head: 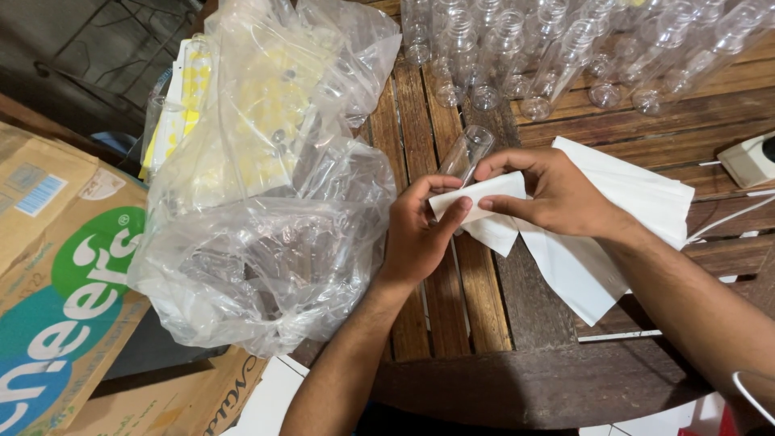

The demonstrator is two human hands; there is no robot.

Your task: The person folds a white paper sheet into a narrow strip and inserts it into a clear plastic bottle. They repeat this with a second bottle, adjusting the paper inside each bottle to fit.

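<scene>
I saw a clear plastic bottle [467,151] held over the wooden slatted worktop [484,307], wrapped at its base in a white cloth [484,202]. My left hand [416,234] gripped bottle and cloth; my right hand [557,194] pinched the cloth. More empty bottles [557,56] lay beyond, a crumpled plastic bag [266,202] to the left.

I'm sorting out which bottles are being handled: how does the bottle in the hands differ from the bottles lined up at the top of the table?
The held bottle is gripped by the left hand and right hand; the row of bottles stands untouched. The held bottle is tilted and alone; the row of bottles is grouped together. A white paper wraps the held bottle's lower part; the row of bottles is bare. Both are clear plastic and uncapped.
</scene>
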